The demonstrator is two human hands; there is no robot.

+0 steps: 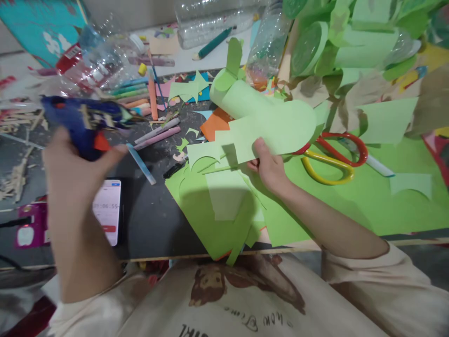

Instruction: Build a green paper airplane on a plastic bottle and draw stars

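Head view: across the dark, scuffed tabletop (143,210) spreads smooth green paper (308,210), with a glossy clear plastic bottle (199,32) beyond it. Left of the green paper, the left hand (82,157) grips a dark-blue glue gun (75,126), some fingertips hidden. Above the green paper, the right hand (268,166) pinches a pale-green cutout (277,128), flat and matte, rounded at one end and straight-edged at the other. Scissors (328,180) with looped red and yellow handles lie on the green paper.
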